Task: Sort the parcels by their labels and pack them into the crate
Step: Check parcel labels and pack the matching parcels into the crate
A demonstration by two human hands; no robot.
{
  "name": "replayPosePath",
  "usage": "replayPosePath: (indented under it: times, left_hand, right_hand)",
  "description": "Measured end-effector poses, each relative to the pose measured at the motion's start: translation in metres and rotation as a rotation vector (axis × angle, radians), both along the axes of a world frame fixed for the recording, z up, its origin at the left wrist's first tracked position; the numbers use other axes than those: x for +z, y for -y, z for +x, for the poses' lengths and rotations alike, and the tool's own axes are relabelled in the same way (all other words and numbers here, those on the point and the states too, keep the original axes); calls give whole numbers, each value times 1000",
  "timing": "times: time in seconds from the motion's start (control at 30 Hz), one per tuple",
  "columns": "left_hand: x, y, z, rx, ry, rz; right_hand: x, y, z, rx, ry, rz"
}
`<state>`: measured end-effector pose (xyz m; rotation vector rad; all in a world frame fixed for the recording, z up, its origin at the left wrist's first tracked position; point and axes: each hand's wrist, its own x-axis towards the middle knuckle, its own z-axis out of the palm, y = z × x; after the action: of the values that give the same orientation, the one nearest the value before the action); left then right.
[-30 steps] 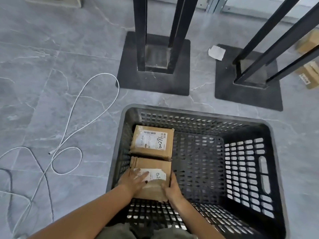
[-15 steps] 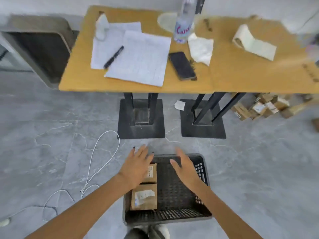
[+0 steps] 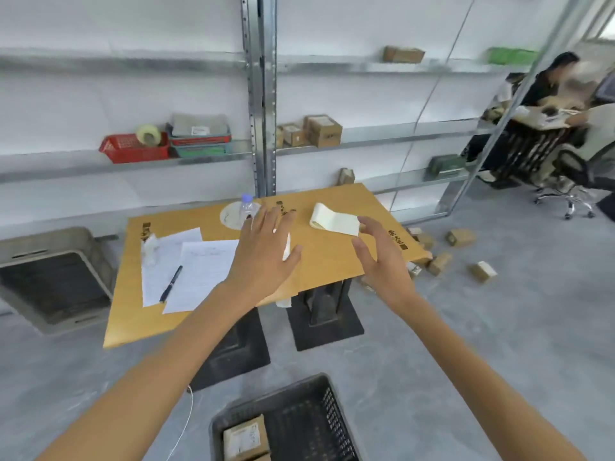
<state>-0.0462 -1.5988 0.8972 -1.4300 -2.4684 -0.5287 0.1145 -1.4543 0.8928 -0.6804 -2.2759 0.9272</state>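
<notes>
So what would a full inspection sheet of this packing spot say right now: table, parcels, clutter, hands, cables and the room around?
Surface: wooden table on black pedestal feet; grey floor.
Job's things: black crate on the floor, with at least one labelled parcel at its left side; loose parcels on the floor to the right of the table.
Clutter: papers, pen, water bottle, label roll and tissue on the table.
Hands: left hand and right hand raised, fingers spread, holding nothing.
Cables: white cable on the floor, left of the crate.
Surroundings: metal shelving with red basket, tape roll and boxes; grey crate at left; seated people far right.
</notes>
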Motion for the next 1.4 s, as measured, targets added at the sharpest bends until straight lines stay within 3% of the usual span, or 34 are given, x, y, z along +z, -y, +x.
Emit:
replayPosePath:
  times: [0.3,0.67,0.97,1.4]
  left_hand:
    - [3,-167,138,-170,105,1]
    - [-8,-360,271,-175,224,-34]
    - [-19,-447,273,-145,193,-66]
    - [-55,-625,196,-108,321,-61]
  right_hand:
    - [9,-153,185,-279,-185,-46]
    - [-3,-341,359,-451,-218,-154]
    - [-31,-436,373,-480,-249,-316]
    - [-51,-623,289,-487,-221,-464]
